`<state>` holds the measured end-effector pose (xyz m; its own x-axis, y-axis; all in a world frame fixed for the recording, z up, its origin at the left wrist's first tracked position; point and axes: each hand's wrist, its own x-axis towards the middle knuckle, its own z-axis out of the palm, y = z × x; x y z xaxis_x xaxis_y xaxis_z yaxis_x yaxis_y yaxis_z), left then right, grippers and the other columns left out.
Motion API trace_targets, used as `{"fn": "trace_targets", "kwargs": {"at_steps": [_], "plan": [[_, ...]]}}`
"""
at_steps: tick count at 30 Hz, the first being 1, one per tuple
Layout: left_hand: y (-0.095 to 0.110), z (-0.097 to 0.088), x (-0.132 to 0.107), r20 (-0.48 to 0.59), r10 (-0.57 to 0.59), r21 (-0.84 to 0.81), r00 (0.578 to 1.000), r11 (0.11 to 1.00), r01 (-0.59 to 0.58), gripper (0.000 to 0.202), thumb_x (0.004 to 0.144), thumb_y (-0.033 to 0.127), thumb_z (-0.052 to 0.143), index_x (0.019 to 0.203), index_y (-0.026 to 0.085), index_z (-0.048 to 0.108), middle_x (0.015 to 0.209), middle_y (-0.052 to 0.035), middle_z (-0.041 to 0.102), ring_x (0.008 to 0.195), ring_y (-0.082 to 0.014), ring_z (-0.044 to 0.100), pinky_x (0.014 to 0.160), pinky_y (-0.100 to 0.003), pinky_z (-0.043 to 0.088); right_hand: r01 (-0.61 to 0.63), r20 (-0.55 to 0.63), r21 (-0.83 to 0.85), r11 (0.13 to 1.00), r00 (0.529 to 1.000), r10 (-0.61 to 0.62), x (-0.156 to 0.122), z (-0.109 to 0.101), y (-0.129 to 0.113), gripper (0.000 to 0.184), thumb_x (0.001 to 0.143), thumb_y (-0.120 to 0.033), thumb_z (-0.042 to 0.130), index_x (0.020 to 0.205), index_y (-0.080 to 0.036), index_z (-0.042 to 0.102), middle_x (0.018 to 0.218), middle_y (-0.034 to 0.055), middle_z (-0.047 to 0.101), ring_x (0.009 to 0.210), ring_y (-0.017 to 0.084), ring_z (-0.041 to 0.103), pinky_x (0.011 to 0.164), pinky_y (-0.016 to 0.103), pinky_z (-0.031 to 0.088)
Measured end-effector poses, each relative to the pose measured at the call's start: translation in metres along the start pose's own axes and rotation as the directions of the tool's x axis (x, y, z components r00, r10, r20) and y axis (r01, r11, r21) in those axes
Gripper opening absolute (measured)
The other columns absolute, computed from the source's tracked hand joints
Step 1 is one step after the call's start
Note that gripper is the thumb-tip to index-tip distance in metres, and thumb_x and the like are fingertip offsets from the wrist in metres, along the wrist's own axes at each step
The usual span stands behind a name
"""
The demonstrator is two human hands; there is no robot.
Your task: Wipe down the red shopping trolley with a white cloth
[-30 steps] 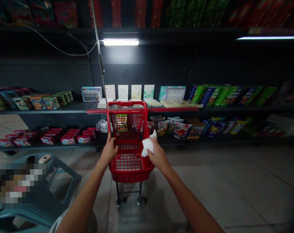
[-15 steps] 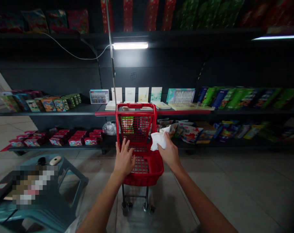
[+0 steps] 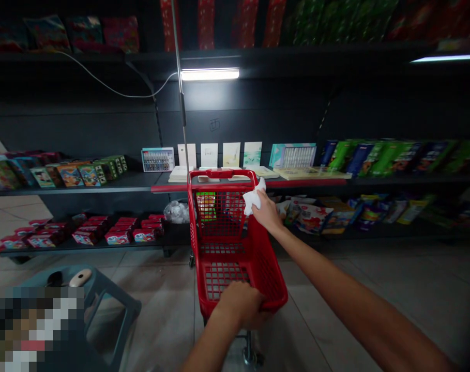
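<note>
A small red shopping cart (image 3: pixel 266 261) stands on the tiled floor in front of me, its handle toward the shelves. My left hand (image 3: pixel 240 304) is closed over the near rim of the basket, its fingertips hidden from me. In my right hand (image 3: pixel 268 212) is a crumpled white cloth (image 3: pixel 252 201), pinched between thumb and fingers. The cloth lies at the right upright of the cart's frame, just below the handle. Whether it presses on the plastic is hard to see.
Left of the cart stands a blue-grey plastic stool (image 3: pixel 114 294) with a pale computer mouse (image 3: pixel 80 278) and blurred items on it. Behind are dark shelves with upright cards (image 3: pixel 231 155), boxes (image 3: pixel 72 175) and snack bags (image 3: pixel 310 214). A lamp (image 3: pixel 210 74) glows above.
My left hand has come down from above the basket and closed on its near rim. The right hand moved the cloth up to the frame. The cart appears nearer and turned slightly.
</note>
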<state>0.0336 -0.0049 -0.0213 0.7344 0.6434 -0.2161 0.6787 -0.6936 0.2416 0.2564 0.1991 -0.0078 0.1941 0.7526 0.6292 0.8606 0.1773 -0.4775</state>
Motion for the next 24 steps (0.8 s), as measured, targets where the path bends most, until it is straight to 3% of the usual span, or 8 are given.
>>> {"fn": "trace_targets", "kwargs": {"at_steps": [5, 9, 13, 17, 19, 21, 24], "plan": [[0.005, 0.008, 0.008, -0.011, 0.035, -0.031, 0.999, 0.999, -0.035, 0.037, 0.092, 0.045, 0.058, 0.109, 0.020, 0.078, 0.102, -0.0178, 0.080, 0.098, -0.0396, 0.077, 0.085, -0.054, 0.062, -0.101, -0.002, -0.018, 0.995, 0.995, 0.101, 0.065, 0.038, -0.006, 0.060, 0.089, -0.016, 0.053, 0.149, -0.008, 0.054, 0.163, 0.0202, 0.043, 0.139, 0.035, 0.056, 0.120, 0.048, 0.042], [0.005, 0.013, 0.012, 0.018, 0.068, -0.027, 0.998, 0.997, -0.067, 0.030, 0.086, 0.032, 0.060, 0.104, 0.015, 0.077, 0.098, -0.0194, 0.079, 0.092, -0.0398, 0.078, 0.083, -0.056, 0.062, -0.120, 0.055, -0.013, 0.993, 0.991, 0.120, 0.084, 0.079, -0.042, 0.046, 0.094, -0.014, 0.049, 0.137, -0.006, 0.063, 0.152, 0.0210, 0.056, 0.138, 0.035, 0.055, 0.120, 0.050, 0.041], [0.001, 0.012, 0.016, 0.038, 0.070, -0.028, 0.997, 0.997, -0.068, 0.027, 0.083, 0.027, 0.062, 0.102, 0.016, 0.078, 0.098, -0.0196, 0.079, 0.092, -0.0390, 0.078, 0.083, -0.055, 0.062, 0.079, 0.155, 0.053, 0.995, 0.984, -0.087, 0.083, 0.118, -0.099, 0.045, 0.090, -0.003, 0.047, 0.130, -0.010, 0.068, 0.147, 0.0159, 0.061, 0.140, 0.029, 0.053, 0.123, 0.047, 0.039], [0.005, 0.005, 0.016, 0.104, 0.027, -0.025, 0.994, 0.999, -0.025, 0.031, 0.083, 0.025, 0.064, 0.108, 0.013, 0.077, 0.101, -0.0228, 0.079, 0.094, -0.0403, 0.077, 0.084, -0.055, 0.062, 0.326, 0.281, 0.162, 0.931, 0.889, -0.360, 0.072, 0.141, -0.142, 0.050, 0.086, 0.001, 0.053, 0.132, -0.014, 0.067, 0.149, 0.0113, 0.061, 0.143, 0.024, 0.051, 0.125, 0.043, 0.037], [0.009, 0.002, 0.015, 0.108, 0.007, -0.034, 0.994, 0.999, -0.004, 0.034, 0.084, 0.023, 0.064, 0.114, 0.012, 0.076, 0.104, -0.0236, 0.079, 0.098, -0.0400, 0.077, 0.088, -0.054, 0.061, 0.403, 0.316, 0.199, 0.893, 0.836, -0.448, 0.063, 0.145, -0.144, 0.058, 0.085, 0.005, 0.049, 0.136, -0.017, 0.065, 0.153, 0.0091, 0.059, 0.148, 0.021, 0.048, 0.127, 0.041, 0.036], [0.012, 0.003, 0.014, 0.085, 0.005, -0.042, 0.996, 0.999, -0.001, 0.038, 0.084, 0.021, 0.064, 0.119, 0.014, 0.075, 0.106, -0.0219, 0.079, 0.100, -0.0384, 0.077, 0.090, -0.052, 0.061, 0.437, 0.308, 0.212, 0.874, 0.819, -0.485, 0.049, 0.145, -0.130, 0.065, 0.085, 0.007, 0.045, 0.141, -0.020, 0.062, 0.158, 0.0072, 0.053, 0.151, 0.018, 0.043, 0.128, 0.041, 0.034], [0.013, 0.007, 0.013, 0.044, 0.015, -0.039, 0.999, 0.999, -0.013, 0.039, 0.082, 0.019, 0.066, 0.119, 0.018, 0.076, 0.107, -0.0198, 0.079, 0.100, -0.0367, 0.077, 0.089, -0.050, 0.062, 0.395, 0.253, 0.190, 0.899, 0.865, -0.434, 0.026, 0.145, -0.091, 0.067, 0.087, 0.005, 0.041, 0.148, -0.019, 0.056, 0.165, 0.0072, 0.044, 0.155, 0.017, 0.037, 0.128, 0.040, 0.034]]}}
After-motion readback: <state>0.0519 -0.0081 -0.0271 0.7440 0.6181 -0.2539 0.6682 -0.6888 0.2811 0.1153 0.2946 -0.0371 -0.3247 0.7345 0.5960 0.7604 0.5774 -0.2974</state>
